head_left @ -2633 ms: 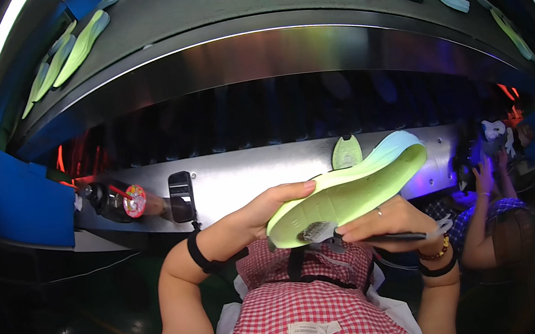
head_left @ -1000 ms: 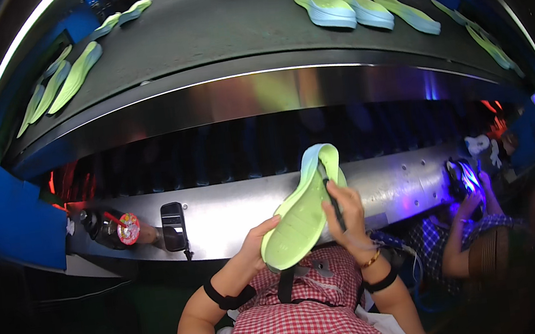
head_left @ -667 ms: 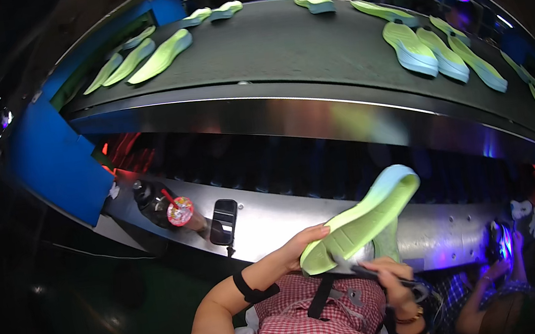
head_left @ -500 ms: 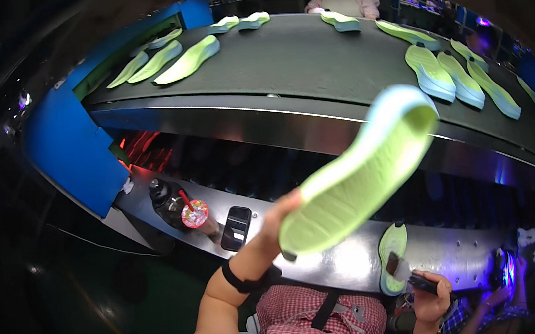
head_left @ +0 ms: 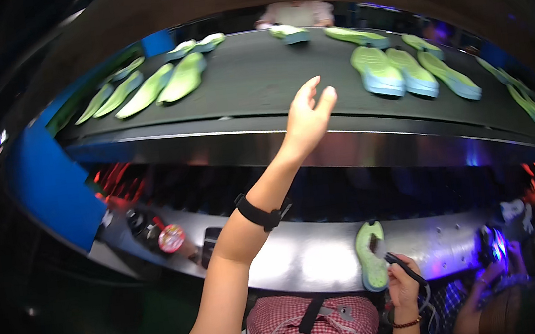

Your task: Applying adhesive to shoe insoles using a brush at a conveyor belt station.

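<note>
My left hand [head_left: 307, 121] reaches out over the near edge of the dark conveyor belt [head_left: 263, 77]. It is open, thumb and fingers apart, holding nothing. Down at the right, my right hand [head_left: 403, 284] is closed around a black-handled brush [head_left: 405, 266] with a thin tube or cord trailing from it. The brush's pale, dark-tipped end is at a yellow-green shoe sole [head_left: 368, 261] lying on the metal shelf [head_left: 318, 254]; whether it touches is unclear. On the belt, the nearest sole left of my left hand is a yellow-green one [head_left: 183, 78].
More soles [head_left: 376, 72] lie in groups on the belt's left and right. A dark bottle [head_left: 143, 229], a drink cup with red straw [head_left: 172, 239] and a phone [head_left: 210, 246] occupy the shelf's left. A person [head_left: 295, 15] is beyond the belt; another person's hands [head_left: 494, 269] work at right.
The sole my left hand held has left it, and one more sole lies in the belt's left group. My left hand is now farther out, over the belt; my right hand still holds the brush.
</note>
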The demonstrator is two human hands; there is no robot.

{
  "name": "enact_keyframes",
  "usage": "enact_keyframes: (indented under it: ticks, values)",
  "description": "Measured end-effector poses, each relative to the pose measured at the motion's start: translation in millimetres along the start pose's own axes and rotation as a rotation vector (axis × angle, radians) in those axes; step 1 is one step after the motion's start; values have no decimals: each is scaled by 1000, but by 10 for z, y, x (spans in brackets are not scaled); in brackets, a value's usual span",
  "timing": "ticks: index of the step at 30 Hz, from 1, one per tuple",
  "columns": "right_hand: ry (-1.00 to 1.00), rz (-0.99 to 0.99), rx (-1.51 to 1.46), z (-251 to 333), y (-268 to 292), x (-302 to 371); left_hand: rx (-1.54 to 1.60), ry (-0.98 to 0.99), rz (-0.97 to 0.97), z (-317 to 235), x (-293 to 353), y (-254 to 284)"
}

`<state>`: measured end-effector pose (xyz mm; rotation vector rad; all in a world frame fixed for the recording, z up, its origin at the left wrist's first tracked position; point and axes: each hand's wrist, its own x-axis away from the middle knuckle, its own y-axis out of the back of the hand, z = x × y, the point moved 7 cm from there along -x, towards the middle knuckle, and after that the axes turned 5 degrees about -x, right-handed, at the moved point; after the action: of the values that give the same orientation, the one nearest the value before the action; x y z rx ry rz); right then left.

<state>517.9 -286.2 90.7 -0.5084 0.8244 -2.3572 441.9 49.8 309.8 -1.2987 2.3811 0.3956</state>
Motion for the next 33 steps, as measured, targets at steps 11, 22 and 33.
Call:
enact_keyframes:
  ticks: [11,22,33]
  values:
    - [21,-60,56,72,340,83,-923,-301,32,54,-536,-1440]
    - [95,-108,74,193,582,-154,652,158,-198,144,1030,-505]
    - [34,-169,74,97,602,-287,1390,767,559,1208,2663,-609]
